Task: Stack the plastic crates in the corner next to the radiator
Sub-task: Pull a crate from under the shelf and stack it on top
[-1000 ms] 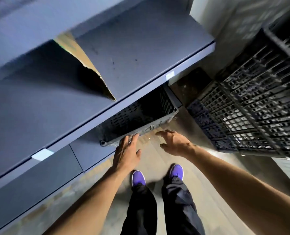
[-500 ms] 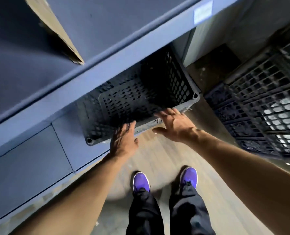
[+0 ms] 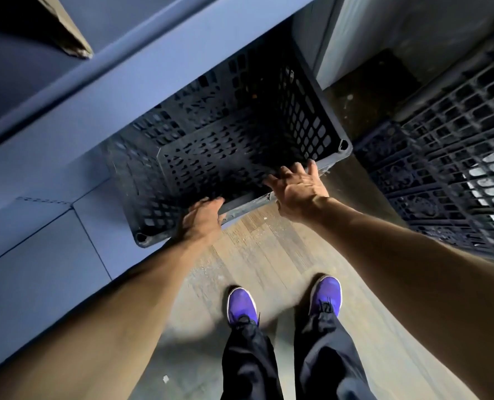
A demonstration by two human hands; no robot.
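reaching down from above, both bare arms stretch toward a black plastic crate [image 3: 234, 157] that sits on the floor, tucked partly under the lowest blue shelf [image 3: 159, 79] of a metal rack. the crate stands upright with its open top facing up, its perforated walls and base visible, and its near rim juts out past the shelf edge over the wooden floor [image 3: 268, 255]. the left hand [image 3: 202, 217] rests on the near rim toward the crate's left corner, fingers curled over the edge so their tips are hidden inside; it appears to grip the rim. the right hand [image 3: 294, 186] lies on the same rim nearer the right corner, fingers spread and extended over the edge, laid flat and not closed around anything. a stack of black crates [image 3: 448, 168] stands just beside the first crate to the right, tilted in this wide view, with light showing through its lattice. between the two, a dark patch of floor runs back to a pale wall [image 3: 384, 33]. below the hands, two purple shoes [image 3: 241, 308] and dark trousers [image 3: 292, 362] stand on the floor, well apart from the crate. a torn piece of cardboard [image 3: 69, 33] lies on an upper shelf at top left.
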